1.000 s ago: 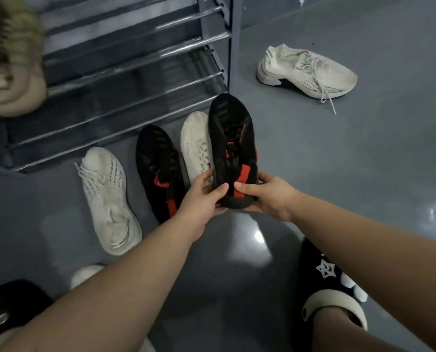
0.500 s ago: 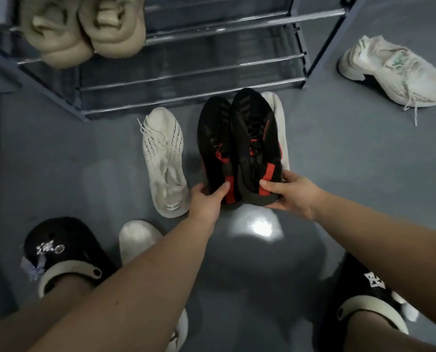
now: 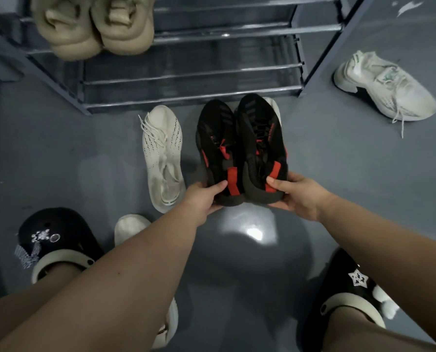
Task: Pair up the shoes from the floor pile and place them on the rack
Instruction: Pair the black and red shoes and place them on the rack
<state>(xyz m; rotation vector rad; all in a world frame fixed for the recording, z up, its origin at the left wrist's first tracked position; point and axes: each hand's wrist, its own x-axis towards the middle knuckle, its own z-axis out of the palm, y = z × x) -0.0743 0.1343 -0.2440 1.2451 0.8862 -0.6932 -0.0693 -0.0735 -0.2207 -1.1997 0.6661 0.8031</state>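
The rack (image 3: 194,77) stands at the far side, a tan pair (image 3: 92,24) already on an upper bar at its left and the lower bars bare. In front of it the two black-and-red shoes (image 3: 242,148) now sit side by side, heels near; a second ago only the right one was held, with its mate lying apart on the floor. The left hand (image 3: 204,196) has moved across to grip the left heel, while the right hand (image 3: 295,194) grips the other (thumbs on top, fingers curled beneath). The pair looks matched, ready for the rack. Cream shoes (image 3: 163,158) remain scattered.
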